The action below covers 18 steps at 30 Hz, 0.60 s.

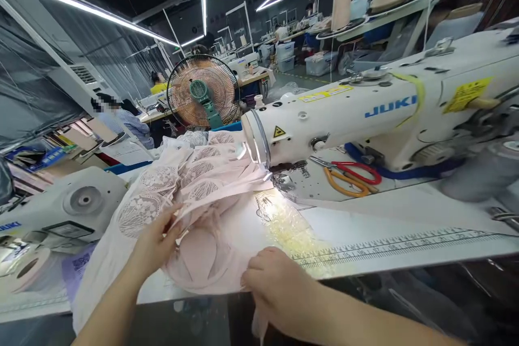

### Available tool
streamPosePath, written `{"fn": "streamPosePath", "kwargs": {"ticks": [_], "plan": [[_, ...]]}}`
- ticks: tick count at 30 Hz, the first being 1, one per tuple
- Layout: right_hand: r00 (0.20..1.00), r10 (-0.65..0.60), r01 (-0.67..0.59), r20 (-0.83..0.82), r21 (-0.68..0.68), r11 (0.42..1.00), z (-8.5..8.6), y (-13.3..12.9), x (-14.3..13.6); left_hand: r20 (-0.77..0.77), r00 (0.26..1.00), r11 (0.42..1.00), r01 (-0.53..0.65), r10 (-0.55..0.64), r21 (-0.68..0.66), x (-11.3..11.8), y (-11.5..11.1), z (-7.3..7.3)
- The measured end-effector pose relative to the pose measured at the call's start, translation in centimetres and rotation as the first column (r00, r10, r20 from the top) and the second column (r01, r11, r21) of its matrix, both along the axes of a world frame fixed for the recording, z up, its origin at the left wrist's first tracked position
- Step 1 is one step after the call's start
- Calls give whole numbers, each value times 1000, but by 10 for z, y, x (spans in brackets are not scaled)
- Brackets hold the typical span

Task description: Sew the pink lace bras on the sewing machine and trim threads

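Note:
A pale pink bra [198, 254] with moulded cups lies at the front of the white sewing table. My left hand [156, 240] pinches its upper edge, where a strip of the fabric runs up toward the needle area of the sewing machine [324, 124]. By the table's front edge, my right hand [279, 286] is closed on the bra's lower right side, and some cloth hangs below the fingers. Behind my left hand, several more pink pieces with lace [150, 194] lie in a heap. The machine's lamp lights the table beside the needle.
Scissors with red and orange handles [351, 178] rest on the machine bed. A printed ruler [389, 246] runs along the table edge. At the left stand another machine [81, 200] and a tape roll [32, 270]. A fan [203, 92] and a seated person [125, 121] are beyond.

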State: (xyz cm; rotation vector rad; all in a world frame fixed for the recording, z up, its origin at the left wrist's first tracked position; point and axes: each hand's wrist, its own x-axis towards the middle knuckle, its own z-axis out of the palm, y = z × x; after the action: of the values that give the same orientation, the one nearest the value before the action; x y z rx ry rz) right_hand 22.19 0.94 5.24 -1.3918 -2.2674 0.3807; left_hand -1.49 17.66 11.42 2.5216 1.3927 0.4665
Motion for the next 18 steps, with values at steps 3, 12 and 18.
{"fn": "streamPosePath", "kwargs": {"ticks": [3,12,18], "plan": [[978,111,-142,-175,-172,975,37,-15,47,167,986,948,70,-18,-311,14,-3,27],[883,-322,358,342,-48,932,10,32,87,-412,911,994,-20,-25,-103,41,44,1],[756,-574,514,314,257,818,-24,54,65,-434,895,982,-20,102,189,70,34,-2]]}}
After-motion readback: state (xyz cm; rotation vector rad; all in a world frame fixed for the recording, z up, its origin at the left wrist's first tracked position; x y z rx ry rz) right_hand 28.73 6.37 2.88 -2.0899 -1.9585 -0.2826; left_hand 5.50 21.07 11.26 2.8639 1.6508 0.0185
